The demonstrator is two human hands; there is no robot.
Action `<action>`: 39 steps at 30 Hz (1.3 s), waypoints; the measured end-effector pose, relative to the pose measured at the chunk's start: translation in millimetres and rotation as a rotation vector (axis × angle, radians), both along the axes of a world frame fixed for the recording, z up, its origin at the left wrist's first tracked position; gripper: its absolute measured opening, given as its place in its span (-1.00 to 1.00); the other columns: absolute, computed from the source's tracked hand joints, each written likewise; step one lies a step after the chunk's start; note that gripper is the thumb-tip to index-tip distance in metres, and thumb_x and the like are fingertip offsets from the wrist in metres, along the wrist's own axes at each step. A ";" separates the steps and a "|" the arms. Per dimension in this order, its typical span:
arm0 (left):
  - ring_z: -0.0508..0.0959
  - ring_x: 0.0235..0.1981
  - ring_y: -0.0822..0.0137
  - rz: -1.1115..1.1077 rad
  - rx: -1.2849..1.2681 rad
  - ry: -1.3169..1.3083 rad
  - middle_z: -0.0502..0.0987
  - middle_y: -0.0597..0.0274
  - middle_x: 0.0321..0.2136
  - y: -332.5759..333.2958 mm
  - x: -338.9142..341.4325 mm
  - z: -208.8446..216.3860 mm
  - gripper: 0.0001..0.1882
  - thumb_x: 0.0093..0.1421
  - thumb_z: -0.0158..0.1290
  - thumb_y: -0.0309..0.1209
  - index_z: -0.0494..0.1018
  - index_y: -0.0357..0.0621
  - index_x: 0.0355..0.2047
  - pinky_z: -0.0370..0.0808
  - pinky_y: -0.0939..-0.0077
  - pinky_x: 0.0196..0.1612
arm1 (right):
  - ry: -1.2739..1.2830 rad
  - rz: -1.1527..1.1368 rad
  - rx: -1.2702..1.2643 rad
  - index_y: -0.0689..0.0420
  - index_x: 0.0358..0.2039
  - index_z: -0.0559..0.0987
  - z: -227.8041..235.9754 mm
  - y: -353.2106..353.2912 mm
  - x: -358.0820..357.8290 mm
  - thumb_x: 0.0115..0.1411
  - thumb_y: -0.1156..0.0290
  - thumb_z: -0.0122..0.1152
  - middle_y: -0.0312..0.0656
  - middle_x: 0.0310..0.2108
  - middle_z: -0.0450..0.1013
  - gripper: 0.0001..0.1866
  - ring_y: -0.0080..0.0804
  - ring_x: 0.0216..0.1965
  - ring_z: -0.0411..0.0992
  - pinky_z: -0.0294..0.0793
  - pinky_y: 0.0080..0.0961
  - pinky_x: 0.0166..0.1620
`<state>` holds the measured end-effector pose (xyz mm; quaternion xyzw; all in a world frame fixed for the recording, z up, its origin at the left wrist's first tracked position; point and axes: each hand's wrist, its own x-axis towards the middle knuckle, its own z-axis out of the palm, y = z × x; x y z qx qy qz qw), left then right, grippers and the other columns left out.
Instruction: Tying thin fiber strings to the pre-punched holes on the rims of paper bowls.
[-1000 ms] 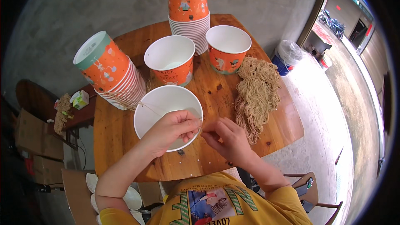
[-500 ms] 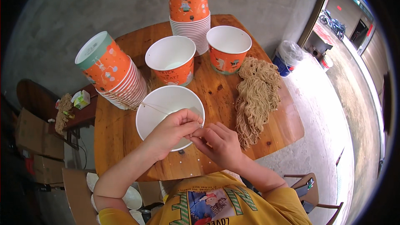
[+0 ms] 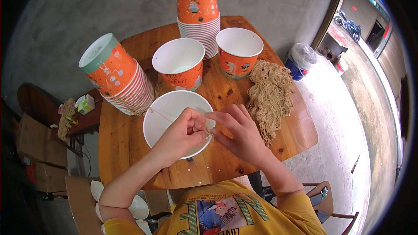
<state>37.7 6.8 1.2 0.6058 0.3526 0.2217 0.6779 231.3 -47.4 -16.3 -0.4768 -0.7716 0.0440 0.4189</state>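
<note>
A white paper bucket (image 3: 163,100) stands open-topped on the wooden table in front of me. Thin beige cord (image 3: 162,115) runs from a hole near its left rim to my left hand (image 3: 183,134), whose fingers are closed on it over the bucket. My right hand (image 3: 239,132) is at the bucket's right rim. Its thumb and index finger are apart, with the thumb close to a small loop of cord (image 3: 210,134) beside the left fingertips. Whether the right thumb touches that loop is hard to make out.
Behind stand two orange buckets (image 3: 186,77) (image 3: 237,63) and a tall bucket stack (image 3: 198,8). A left stack (image 3: 114,74) has cords hanging on it. Beige cord hanks (image 3: 270,95) lie at right. Chairs (image 3: 324,200) flank me.
My right hand has opened and moved slightly right and up, away from the left fingertips. My left hand keeps hold of the cord and has barely moved.
</note>
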 end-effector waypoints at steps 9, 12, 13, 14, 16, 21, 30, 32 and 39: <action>0.47 -0.25 0.46 0.071 -0.014 0.003 0.46 0.23 -0.32 -1.0 -0.4 3.2 -0.60 0.13 0.05 -0.63 0.17 -0.18 -0.06 0.42 0.55 -0.11 | 0.079 0.165 -0.051 0.02 -0.21 0.58 5.4 11.4 4.3 0.03 0.47 0.33 -0.24 -0.30 0.41 -0.74 -0.23 -0.21 0.34 0.38 -0.35 -0.12; 0.48 -0.26 0.45 0.095 -0.025 -0.031 0.47 0.21 -0.34 -3.6 -0.3 4.4 -0.51 0.14 0.05 -0.63 0.10 -0.16 0.02 0.42 0.55 -0.11 | -0.011 0.249 -0.035 0.05 -0.27 0.56 9.5 15.2 7.7 0.04 0.49 0.32 -0.25 -0.29 0.41 -0.79 -0.24 -0.22 0.35 0.38 -0.37 -0.12; 0.48 -0.26 0.46 0.085 -0.022 -0.026 0.47 0.20 -0.34 -3.9 0.1 5.9 -0.48 0.14 0.05 -0.63 0.08 -0.15 0.04 0.42 0.55 -0.11 | -0.011 0.248 -0.035 0.05 -0.27 0.56 10.4 16.4 8.9 0.04 0.49 0.32 -0.25 -0.29 0.41 -0.79 -0.24 -0.22 0.35 0.38 -0.37 -0.12; 0.48 -0.26 0.46 0.075 -0.018 -0.021 0.47 0.20 -0.33 -4.2 0.5 6.9 -0.46 0.14 0.05 -0.63 0.06 -0.15 0.07 0.41 0.56 -0.11 | -0.028 0.272 -0.013 0.07 -0.31 0.54 11.1 17.4 9.9 0.04 0.52 0.30 -0.25 -0.31 0.41 -0.81 -0.23 -0.22 0.35 0.38 -0.37 -0.12; 0.48 -0.26 0.47 0.059 -0.002 -0.013 0.47 0.21 -0.34 -4.3 1.6 8.3 -0.46 0.15 0.05 -0.63 0.06 -0.15 0.08 0.41 0.57 -0.11 | -0.045 0.295 0.009 0.09 -0.34 0.51 12.3 18.9 10.2 0.04 0.54 0.29 -0.25 -0.32 0.40 -0.83 -0.21 -0.23 0.34 0.38 -0.37 -0.13; 0.46 -0.28 0.49 0.001 0.084 -0.022 0.45 0.25 -0.35 -0.7 -0.4 2.9 -0.47 0.16 0.04 -0.62 0.08 -0.14 0.08 0.40 0.59 -0.13 | 0.303 0.353 -0.534 0.11 -0.34 0.41 17.6 10.4 11.7 0.09 0.62 0.15 -0.33 -0.38 0.36 -0.84 -0.58 -0.36 0.35 0.35 -0.62 -0.30; 0.43 -0.32 0.54 -0.049 0.140 -0.029 0.40 0.31 -0.37 -1.6 1.3 2.3 -0.52 0.15 0.02 -0.64 0.14 -0.12 0.04 0.39 0.63 -0.23 | 0.898 0.501 -0.936 0.11 -0.25 0.37 2.3 8.0 14.1 0.21 0.56 0.09 -0.52 -0.51 0.29 -0.87 -0.78 -0.48 0.22 0.18 -0.76 -0.44; 0.43 -0.32 0.54 -0.052 0.163 -0.033 0.40 0.31 -0.36 -0.9 1.7 1.8 -0.53 0.15 0.01 -0.65 0.14 -0.11 0.03 0.38 0.63 -0.23 | 0.770 0.424 -0.805 0.12 -0.26 0.40 -3.4 7.7 12.2 0.19 0.54 0.13 -0.50 -0.53 0.29 -0.87 -0.76 -0.52 0.22 0.19 -0.73 -0.47; 0.43 -0.29 0.53 -0.019 0.214 -0.016 0.38 0.29 -0.32 -0.9 -2.3 0.2 -0.54 0.19 0.02 -0.62 0.12 -0.12 0.04 0.39 0.62 -0.22 | 0.295 0.102 -0.281 0.11 -0.36 0.53 -3.8 -2.7 -4.9 0.10 0.48 0.30 -0.30 -0.55 0.33 -0.88 -0.60 -0.63 0.26 0.28 -0.61 -0.53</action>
